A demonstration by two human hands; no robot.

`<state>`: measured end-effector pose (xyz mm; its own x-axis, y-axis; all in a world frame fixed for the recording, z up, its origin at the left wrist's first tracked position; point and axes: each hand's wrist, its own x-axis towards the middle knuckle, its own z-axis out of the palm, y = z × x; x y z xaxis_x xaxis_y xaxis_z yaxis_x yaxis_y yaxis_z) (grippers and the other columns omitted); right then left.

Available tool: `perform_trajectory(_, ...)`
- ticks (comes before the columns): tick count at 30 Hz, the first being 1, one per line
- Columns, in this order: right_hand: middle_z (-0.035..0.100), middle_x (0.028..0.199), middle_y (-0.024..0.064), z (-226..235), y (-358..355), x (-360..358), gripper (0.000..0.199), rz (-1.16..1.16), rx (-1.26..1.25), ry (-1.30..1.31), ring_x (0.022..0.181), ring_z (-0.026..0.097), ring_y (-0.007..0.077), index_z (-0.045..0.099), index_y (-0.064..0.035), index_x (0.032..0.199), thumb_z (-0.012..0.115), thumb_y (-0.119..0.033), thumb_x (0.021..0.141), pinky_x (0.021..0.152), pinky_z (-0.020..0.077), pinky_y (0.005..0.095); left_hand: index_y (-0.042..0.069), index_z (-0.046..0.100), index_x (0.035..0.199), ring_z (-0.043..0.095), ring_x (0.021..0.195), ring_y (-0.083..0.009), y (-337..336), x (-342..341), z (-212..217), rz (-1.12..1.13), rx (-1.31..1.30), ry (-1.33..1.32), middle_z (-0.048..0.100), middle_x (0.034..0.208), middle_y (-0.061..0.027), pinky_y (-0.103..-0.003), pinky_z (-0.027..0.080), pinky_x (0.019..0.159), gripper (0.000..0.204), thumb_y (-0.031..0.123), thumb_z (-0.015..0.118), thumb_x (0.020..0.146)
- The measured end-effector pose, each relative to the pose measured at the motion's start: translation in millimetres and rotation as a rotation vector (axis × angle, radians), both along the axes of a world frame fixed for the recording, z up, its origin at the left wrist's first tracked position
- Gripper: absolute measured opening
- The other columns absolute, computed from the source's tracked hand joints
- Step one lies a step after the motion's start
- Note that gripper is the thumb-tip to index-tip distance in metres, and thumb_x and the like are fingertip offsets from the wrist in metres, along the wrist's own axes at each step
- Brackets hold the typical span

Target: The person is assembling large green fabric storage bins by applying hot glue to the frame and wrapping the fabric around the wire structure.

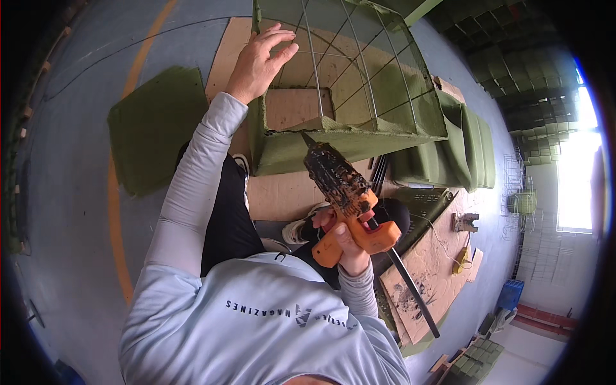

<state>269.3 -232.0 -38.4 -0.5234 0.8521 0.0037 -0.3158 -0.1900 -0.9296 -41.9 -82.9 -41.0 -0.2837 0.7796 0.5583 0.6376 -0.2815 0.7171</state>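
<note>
My right hand point(350, 247) is wrapped round the handle of an orange hot glue gun point(378, 234). Dark residue cakes its front, and a long black glue stick point(414, 295) sticks out of the back. The gun's nozzle points at the near edge of a green fabric-covered wire frame box point(333, 142), close to a corner. Whether the tip touches the fabric I cannot tell. My left hand point(264, 59) is raised over the left side of the box, fingers stretched out and holding nothing. Bare metal wires point(364, 58) cross the box's open face.
Cardboard sheets point(282, 196) lie under the box. A flat green panel point(157, 128) is on the floor to the left. Folded green pieces point(471, 147) sit to the right. Lower right, stained cardboard point(427, 276) bears a yellow object point(461, 260) with a cord.
</note>
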Motion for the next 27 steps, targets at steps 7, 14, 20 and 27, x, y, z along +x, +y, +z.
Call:
perform_trajectory(7,0.057,0.091,0.007,4.3,-1.7,-0.8,0.028,-0.017,-0.006,-0.015,0.087,0.057,0.0191,0.053,0.0008,0.108,0.063,-0.018,0.09,0.08,0.0471,0.034,0.009,0.064,0.116,0.042,0.133,-0.0248,-0.1,-5.0,-3.2,-0.004,0.016,0.023,0.06,0.126,-0.0059,-0.038,0.035,0.108,0.036,0.036,0.058,0.093)
perform_trajectory(14,0.056,0.091,0.0058,3.1,0.9,8.8,0.036,-0.06,-0.053,-0.022,0.088,0.056,0.0187,0.051,-0.0017,0.109,0.065,-0.028,0.088,0.079,0.0435,0.0335,0.008,0.064,0.114,0.042,0.132,-0.0253,0.6,-8.2,-3.4,0.015,0.018,0.087,0.061,0.125,-0.0067,-0.041,0.031,0.11,0.039,0.039,0.056,0.093)
perform_trajectory(20,0.055,0.09,0.0053,3.1,0.5,11.9,0.036,-0.104,-0.055,-0.039,0.087,0.056,0.0196,0.051,-0.0017,0.107,0.064,-0.03,0.089,0.079,0.0435,0.0337,0.007,0.065,0.114,0.042,0.132,-0.0258,0.7,-6.3,-1.0,-0.004,0.004,0.046,0.061,0.125,-0.0078,-0.044,0.028,0.112,0.042,0.042,0.054,0.094)
perform_trajectory(27,0.055,0.09,0.0062,3.0,2.7,11.7,0.035,-0.127,-0.021,-0.024,0.086,0.056,0.0199,0.051,-0.001,0.107,0.062,-0.03,0.09,0.078,0.043,0.0333,0.006,0.064,0.114,0.042,0.132,-0.0258,1.3,-7.0,-2.2,-0.002,0.015,0.043,0.061,0.125,-0.0077,-0.04,0.032,0.11,0.042,0.041,0.055,0.093)
